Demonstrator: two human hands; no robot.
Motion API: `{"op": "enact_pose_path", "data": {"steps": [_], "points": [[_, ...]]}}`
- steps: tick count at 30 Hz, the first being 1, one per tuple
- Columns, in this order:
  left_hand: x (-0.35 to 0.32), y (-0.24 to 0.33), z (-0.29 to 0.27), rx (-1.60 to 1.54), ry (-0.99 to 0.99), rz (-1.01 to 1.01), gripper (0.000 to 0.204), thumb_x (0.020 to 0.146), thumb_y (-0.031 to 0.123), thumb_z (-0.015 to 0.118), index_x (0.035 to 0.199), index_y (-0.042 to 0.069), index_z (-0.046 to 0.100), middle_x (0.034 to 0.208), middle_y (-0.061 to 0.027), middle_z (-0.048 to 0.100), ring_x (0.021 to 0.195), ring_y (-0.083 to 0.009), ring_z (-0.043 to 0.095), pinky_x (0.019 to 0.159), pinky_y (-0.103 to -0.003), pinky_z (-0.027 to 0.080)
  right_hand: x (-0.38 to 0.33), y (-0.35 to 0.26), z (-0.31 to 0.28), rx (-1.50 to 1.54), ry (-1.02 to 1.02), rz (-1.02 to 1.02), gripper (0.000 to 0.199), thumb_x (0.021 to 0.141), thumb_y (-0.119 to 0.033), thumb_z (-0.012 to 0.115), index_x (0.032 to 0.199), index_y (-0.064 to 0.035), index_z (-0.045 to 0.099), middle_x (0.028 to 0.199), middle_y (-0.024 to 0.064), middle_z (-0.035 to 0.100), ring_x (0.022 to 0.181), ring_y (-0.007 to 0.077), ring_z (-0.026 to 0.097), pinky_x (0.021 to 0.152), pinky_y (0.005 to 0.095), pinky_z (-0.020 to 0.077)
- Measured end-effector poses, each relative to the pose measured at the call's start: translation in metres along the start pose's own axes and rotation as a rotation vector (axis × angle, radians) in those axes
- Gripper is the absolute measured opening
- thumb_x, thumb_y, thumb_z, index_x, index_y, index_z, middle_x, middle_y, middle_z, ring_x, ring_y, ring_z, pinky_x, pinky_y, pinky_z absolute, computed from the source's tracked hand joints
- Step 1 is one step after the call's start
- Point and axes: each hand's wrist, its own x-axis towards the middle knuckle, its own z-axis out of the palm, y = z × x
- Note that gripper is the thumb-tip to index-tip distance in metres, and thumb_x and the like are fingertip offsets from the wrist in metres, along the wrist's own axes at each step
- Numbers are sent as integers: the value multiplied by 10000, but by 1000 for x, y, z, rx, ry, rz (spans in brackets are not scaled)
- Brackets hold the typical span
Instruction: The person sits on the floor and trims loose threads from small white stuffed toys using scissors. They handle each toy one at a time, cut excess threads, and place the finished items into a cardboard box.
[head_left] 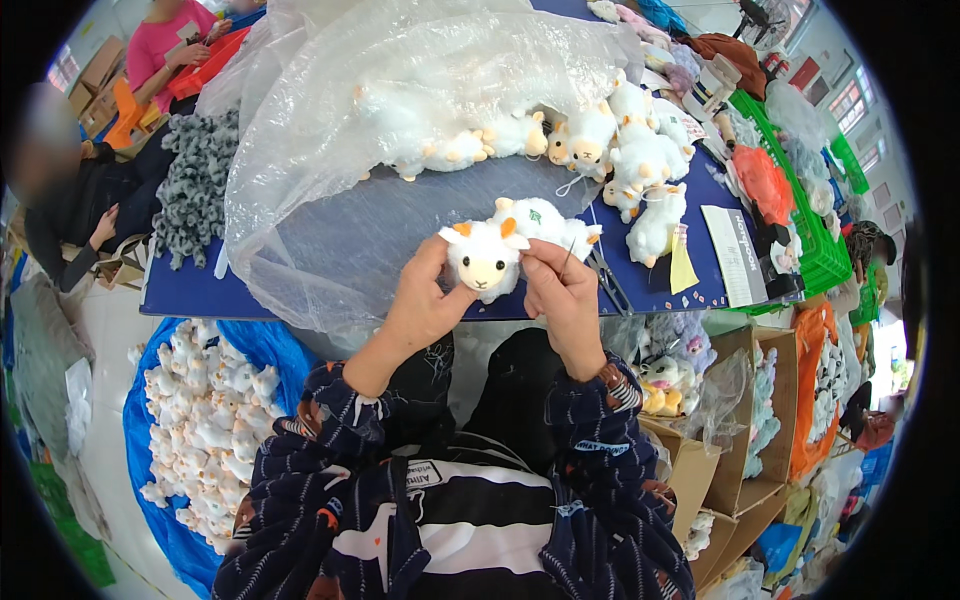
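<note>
Over the table's near edge, my left hand [428,295] grips a white plush goat [485,262] by the side of its head. The goat has orange horns, black eyes and a cream muzzle facing up. At its ear on the right, the fingers of my right hand [563,295] are pinched together. A thin dark sliver like a needle sticks up from them; it is too fine to be sure of. Directly behind lies a white fluffy body with a green mark [535,214]; whether it belongs to the same toy I cannot tell.
Several white plush goats [640,150] lie on the blue table, some beneath a clear plastic bag [300,200]. Scissors [608,280], a yellow paper [683,260] and a notebook [733,255] are on the right. A blue sack [140,440] of plush pieces stands lower left. Other people sit at left.
</note>
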Motion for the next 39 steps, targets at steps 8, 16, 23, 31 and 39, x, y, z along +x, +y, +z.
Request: {"op": "enact_pose_path", "data": {"steps": [8, 16, 23, 31, 39], "points": [[3, 13, -9, -105, -84, -58, 498, 837, 101, 672, 1276, -27, 472, 1172, -108, 590, 1071, -168, 573, 926, -312, 450, -16, 7, -93, -1302, 278, -235, 332, 821, -186, 681, 1084, 2, 605, 1071, 188, 599, 914, 385, 608, 762, 415, 496], [10, 14, -7, -232, -30, -126, 491, 863, 125, 667, 1282, -41, 474, 1159, -115, 597, 1041, -163, 586, 900, -310, 478, -10, -1, -121, -1280, 100, -228, 197, 769, -116, 666, 894, 27, 615, 771, 186, 576, 717, 368, 575, 634, 434, 457], [10, 20, -6, -304, -38, -282, 483, 861, 106, 663, 1283, -33, 474, 1204, -115, 576, 1107, -174, 557, 954, -319, 441, -27, -4, -112, -715, 209, -108, 237, 797, -71, 679, 1018, 4, 641, 803, 106, 612, 646, 166, 558, 597, 269, 453], [3, 24, 5, -255, -84, -166, 508, 874, 111, 659, 1309, -35, 441, 1222, -106, 558, 1102, -166, 554, 948, -315, 447, -23, -25, -17, -674, -158, -350, 305, 864, -54, 644, 1150, 34, 582, 960, 133, 611, 758, 226, 596, 666, 290, 480], [0, 20, 6, -223, -114, -143, 506, 876, 121, 657, 1306, -36, 440, 1212, -108, 558, 1102, -162, 546, 939, -305, 441, -19, -20, -16, -671, -173, -398, 315, 863, -60, 645, 1154, 40, 577, 987, 148, 604, 793, 263, 611, 693, 314, 492]]}}
